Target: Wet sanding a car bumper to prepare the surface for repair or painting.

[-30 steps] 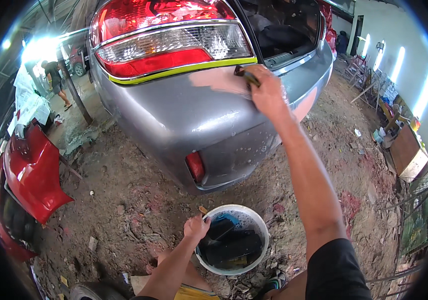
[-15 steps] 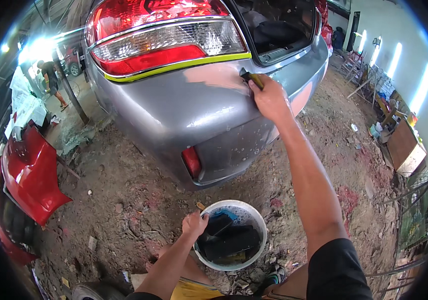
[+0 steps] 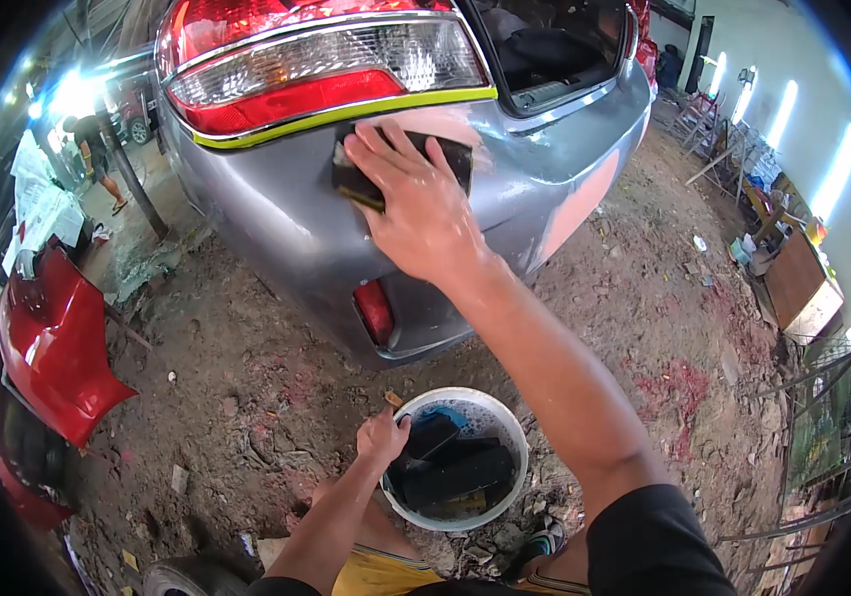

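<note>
My right hand (image 3: 424, 204) lies with its fingers spread over a dark, wet sanding pad (image 3: 457, 164), pressing it to the grey rear bumper (image 3: 267, 214) of a car just below the tail light (image 3: 326, 70). A pinkish patch (image 3: 445, 127) shows partly beside the pad, the rest under it. Low in the middle, my left hand (image 3: 383, 435) is closed on the rim of a white bucket (image 3: 519, 427). Inside it, dark sheets (image 3: 460, 472) and something blue sit in sudsy water. A small tan piece (image 3: 393, 398) sticks up by that hand.
Yellow-green tape (image 3: 346, 116) edges the tail light. A red bumper part (image 3: 58, 348) stands at left on rough dirt ground (image 3: 247, 348). Far left, a person (image 3: 93, 159) stands near a pole (image 3: 133, 174). Wooden pieces (image 3: 803, 283) and a wire frame (image 3: 828, 417) line the right wall.
My right hand has slid left along the bumper with the pad, which now lies flat instead of on its edge. My left hand stays on the bucket.
</note>
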### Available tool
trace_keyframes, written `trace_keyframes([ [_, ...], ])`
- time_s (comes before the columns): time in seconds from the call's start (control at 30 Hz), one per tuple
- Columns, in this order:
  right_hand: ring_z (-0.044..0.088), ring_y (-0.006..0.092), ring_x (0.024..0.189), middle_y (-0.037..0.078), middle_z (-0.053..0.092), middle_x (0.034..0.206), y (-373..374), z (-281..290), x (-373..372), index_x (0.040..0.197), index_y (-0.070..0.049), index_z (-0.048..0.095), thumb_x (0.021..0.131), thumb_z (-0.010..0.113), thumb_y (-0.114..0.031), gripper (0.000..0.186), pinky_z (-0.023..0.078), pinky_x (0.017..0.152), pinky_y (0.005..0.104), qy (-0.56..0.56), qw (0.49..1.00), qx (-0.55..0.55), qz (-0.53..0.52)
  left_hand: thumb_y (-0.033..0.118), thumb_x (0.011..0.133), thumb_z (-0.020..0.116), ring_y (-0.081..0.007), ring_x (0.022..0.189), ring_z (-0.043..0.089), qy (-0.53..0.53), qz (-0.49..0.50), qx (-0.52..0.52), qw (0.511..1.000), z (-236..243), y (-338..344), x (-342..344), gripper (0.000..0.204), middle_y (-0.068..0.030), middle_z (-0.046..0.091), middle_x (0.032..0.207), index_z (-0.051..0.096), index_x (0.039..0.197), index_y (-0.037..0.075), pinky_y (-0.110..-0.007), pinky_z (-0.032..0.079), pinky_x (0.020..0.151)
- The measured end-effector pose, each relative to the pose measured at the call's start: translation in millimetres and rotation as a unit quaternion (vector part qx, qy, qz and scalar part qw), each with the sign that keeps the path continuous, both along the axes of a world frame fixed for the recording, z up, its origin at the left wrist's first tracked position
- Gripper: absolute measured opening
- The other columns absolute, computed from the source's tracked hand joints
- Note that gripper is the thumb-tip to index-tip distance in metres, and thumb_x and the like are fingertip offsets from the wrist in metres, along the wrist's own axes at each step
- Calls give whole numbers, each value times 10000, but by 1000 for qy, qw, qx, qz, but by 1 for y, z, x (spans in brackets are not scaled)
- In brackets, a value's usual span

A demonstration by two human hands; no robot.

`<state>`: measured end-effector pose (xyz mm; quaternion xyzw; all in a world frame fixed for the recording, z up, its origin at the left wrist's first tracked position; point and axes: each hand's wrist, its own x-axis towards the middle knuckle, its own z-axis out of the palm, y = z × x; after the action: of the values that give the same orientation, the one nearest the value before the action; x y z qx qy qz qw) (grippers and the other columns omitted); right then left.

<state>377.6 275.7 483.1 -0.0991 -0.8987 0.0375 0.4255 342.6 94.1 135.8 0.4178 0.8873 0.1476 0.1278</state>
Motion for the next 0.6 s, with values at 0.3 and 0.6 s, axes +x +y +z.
trace_keyframes([
  [0.3, 423, 287, 1391, 112, 490, 1471, 48, -23, 39, 1358, -72, 540, 879, 592, -102, 483, 332, 1159, 407, 30, 997, 12, -65, 432, 912, 596, -375, 912, 695, -20, 7, -25, 999, 9, 6, 2, 409, -182, 723, 939, 645, 1076, 61, -470, 553, 833],
  [0.6, 424, 294, 1391, 129, 518, 1442, 79, -47, 83, 1396, -78, 515, 843, 567, -44, 557, 311, 1172, 466, 87, 988, -95, -88, 448, 911, 594, -372, 959, 684, -7, 5, -34, 999, 9, 0, 0, 434, -201, 715, 982, 647, 1075, 50, -471, 536, 867],
])
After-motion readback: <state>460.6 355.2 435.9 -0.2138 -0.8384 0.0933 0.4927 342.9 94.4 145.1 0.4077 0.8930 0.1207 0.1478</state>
